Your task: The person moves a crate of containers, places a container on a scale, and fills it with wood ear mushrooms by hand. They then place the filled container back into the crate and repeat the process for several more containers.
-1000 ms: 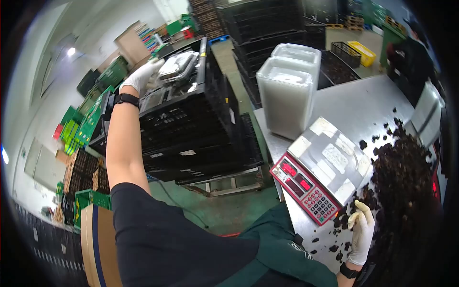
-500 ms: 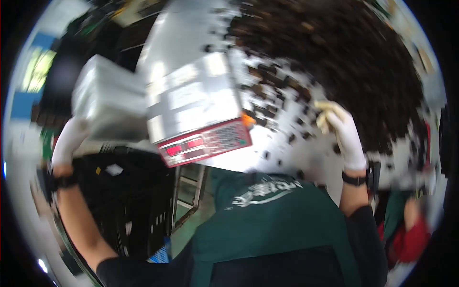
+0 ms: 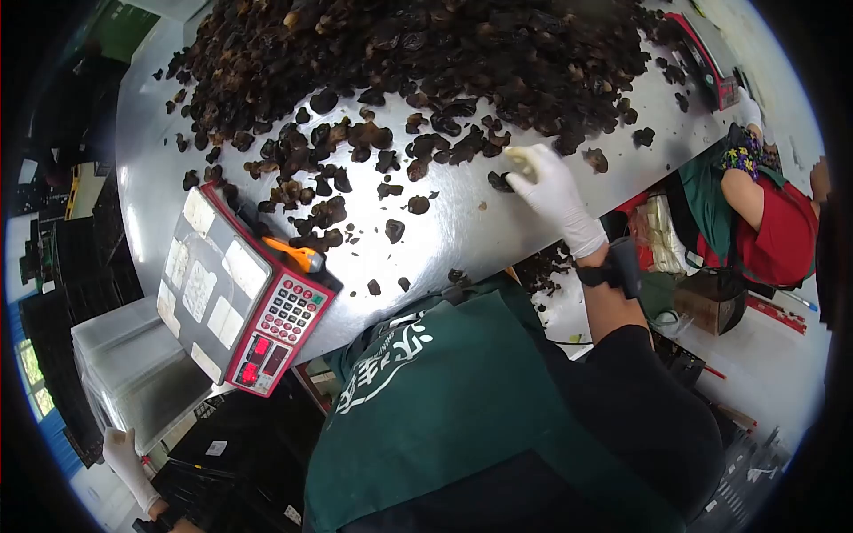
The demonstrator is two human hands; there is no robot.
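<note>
My right hand (image 3: 553, 197), in a white glove, hovers over the metal table's near edge. Its fingers are curled with a gap between them and the thumb, and nothing shows in them. Beside its fingertips lies a small dark piece (image 3: 499, 181). A big heap of dark brown, wrinkled pieces like wood ear mushrooms (image 3: 426, 53) covers the far side. My left hand (image 3: 123, 451), also gloved, is at the lower corner of a clear plastic bag (image 3: 133, 355), its fingers closed on the edge. The bag stands left of a red-and-grey digital scale (image 3: 218, 289).
An orange-handled tool (image 3: 298, 254) lies against the scale. Loose pieces are scattered over the metal table (image 3: 426, 244). A second scale (image 3: 706, 67) stands at the right end, near a co-worker in a red sleeve (image 3: 773, 222). Black crates (image 3: 222, 471) stand at the lower left.
My view has turned, so the scale and bag now appear lower and further left. My right hand has moved away from the heap toward the table's near edge. My left hand remains at the bag.
</note>
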